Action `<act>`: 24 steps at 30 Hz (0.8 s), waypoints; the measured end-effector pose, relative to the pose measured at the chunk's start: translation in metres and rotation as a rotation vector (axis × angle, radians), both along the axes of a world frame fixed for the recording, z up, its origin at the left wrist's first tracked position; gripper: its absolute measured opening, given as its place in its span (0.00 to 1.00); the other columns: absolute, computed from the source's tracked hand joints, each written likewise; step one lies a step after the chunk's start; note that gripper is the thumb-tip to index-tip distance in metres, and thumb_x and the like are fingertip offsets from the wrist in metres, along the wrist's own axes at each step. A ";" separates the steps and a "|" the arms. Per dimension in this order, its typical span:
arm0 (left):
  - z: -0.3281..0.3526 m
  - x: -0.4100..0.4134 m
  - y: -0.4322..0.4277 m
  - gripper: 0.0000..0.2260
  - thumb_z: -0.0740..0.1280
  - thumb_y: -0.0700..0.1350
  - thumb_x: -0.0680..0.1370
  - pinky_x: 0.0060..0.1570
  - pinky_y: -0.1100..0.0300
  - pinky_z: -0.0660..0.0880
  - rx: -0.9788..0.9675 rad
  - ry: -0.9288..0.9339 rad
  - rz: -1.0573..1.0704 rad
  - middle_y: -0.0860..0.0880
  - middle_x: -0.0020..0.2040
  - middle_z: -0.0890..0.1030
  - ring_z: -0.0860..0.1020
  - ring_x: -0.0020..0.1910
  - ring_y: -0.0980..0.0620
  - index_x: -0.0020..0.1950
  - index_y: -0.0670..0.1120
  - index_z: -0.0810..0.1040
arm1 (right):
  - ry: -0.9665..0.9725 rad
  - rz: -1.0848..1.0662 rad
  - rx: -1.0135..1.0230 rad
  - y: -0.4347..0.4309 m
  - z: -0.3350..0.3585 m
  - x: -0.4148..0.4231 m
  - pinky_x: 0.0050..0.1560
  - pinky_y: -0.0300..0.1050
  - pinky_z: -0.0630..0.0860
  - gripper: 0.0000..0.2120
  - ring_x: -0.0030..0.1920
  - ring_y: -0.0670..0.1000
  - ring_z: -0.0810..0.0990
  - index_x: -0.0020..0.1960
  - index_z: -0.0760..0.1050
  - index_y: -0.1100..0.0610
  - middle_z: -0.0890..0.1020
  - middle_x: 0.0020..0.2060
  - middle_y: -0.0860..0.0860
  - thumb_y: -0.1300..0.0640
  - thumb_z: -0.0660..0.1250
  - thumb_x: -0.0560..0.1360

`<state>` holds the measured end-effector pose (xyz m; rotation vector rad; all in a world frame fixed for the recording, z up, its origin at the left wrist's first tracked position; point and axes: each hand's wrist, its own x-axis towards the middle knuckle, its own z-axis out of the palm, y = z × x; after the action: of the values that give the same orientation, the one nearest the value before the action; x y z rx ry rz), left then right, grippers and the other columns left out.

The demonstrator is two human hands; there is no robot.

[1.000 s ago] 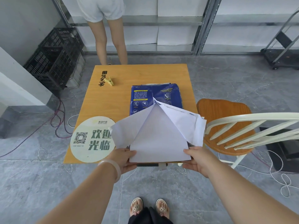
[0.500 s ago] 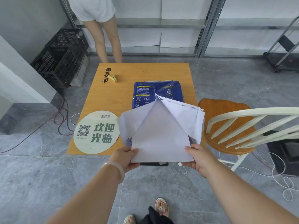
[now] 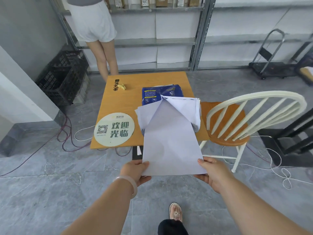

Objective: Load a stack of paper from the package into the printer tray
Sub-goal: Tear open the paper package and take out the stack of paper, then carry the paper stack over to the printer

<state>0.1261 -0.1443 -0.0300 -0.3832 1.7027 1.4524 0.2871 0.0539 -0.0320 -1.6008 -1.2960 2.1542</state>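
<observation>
Round sticker [image 3: 114, 129] on worktop [image 3: 152, 78] reads "欢迎光临", with QR code. Blue package [image 3: 152, 95] print too small to read. Left hand [image 3: 135, 172] and right hand [image 3: 212, 173] each pinch near corners of paper stack [image 3: 171, 146], partway out of the package's torn white wrapper.

Paper stack [image 3: 171, 143]: plain white with a faint lilac cast, no print. Package [image 3: 160, 94]: deep blue wrapper [image 3: 175, 107] with small white text panels and icons; torn flaps white inside. Table [image 3: 135, 92]: orange-tan wood grain, black characters near the far left edge. Round sticker [image 3: 114, 129]: pale cream-yellow, dark green characters, black QR code. Clip [image 3: 122, 86]: yellow. Chair [image 3: 254, 116]: cream-white spindles and legs, orange-brown wooden seat. Floor [image 3: 50, 192]: grey marbled tile. Crates [image 3: 64, 78]: black lattice. Bracelet [image 3: 131, 184]: translucent pale pink.
</observation>
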 end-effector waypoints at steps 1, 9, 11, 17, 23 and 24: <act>0.004 0.006 -0.006 0.07 0.69 0.39 0.75 0.28 0.57 0.81 0.005 -0.007 0.003 0.43 0.46 0.79 0.79 0.42 0.45 0.52 0.42 0.77 | 0.001 -0.004 0.005 -0.007 0.004 0.007 0.25 0.43 0.80 0.04 0.40 0.57 0.81 0.51 0.77 0.59 0.81 0.45 0.58 0.64 0.64 0.78; 0.033 0.049 -0.035 0.06 0.69 0.37 0.75 0.27 0.58 0.81 0.027 0.047 0.015 0.43 0.44 0.80 0.79 0.41 0.45 0.51 0.41 0.78 | 0.023 -0.005 0.055 -0.039 0.032 0.049 0.23 0.43 0.80 0.06 0.39 0.56 0.80 0.54 0.76 0.61 0.80 0.43 0.57 0.65 0.64 0.78; 0.041 0.057 -0.041 0.07 0.69 0.37 0.75 0.28 0.58 0.81 0.045 0.073 0.024 0.42 0.45 0.80 0.80 0.43 0.45 0.52 0.41 0.78 | 0.032 0.016 0.068 -0.041 0.040 0.056 0.24 0.43 0.80 0.06 0.40 0.56 0.81 0.54 0.76 0.61 0.80 0.44 0.57 0.65 0.64 0.78; 0.072 0.087 -0.055 0.06 0.69 0.38 0.75 0.28 0.59 0.81 0.079 0.162 0.088 0.42 0.47 0.80 0.80 0.46 0.44 0.51 0.41 0.78 | 0.059 0.107 0.146 -0.045 0.070 0.069 0.35 0.50 0.82 0.10 0.45 0.57 0.81 0.58 0.75 0.61 0.80 0.51 0.59 0.63 0.65 0.77; 0.120 0.097 -0.070 0.05 0.69 0.39 0.75 0.31 0.60 0.80 0.143 0.292 0.186 0.45 0.47 0.82 0.81 0.45 0.47 0.50 0.43 0.80 | 0.152 0.208 0.247 -0.046 0.127 0.060 0.26 0.43 0.81 0.04 0.43 0.55 0.82 0.52 0.75 0.59 0.81 0.46 0.55 0.62 0.65 0.78; 0.131 0.095 -0.074 0.04 0.69 0.39 0.75 0.32 0.60 0.81 0.158 0.324 0.204 0.46 0.46 0.82 0.81 0.44 0.48 0.49 0.44 0.81 | 0.179 0.223 0.265 -0.048 0.137 0.054 0.27 0.43 0.81 0.03 0.44 0.55 0.82 0.51 0.76 0.58 0.81 0.47 0.55 0.61 0.65 0.78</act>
<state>0.2212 -0.2180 0.1010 -0.2501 1.8241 1.8675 0.3409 0.0062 0.1051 -1.1844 -1.6838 2.0781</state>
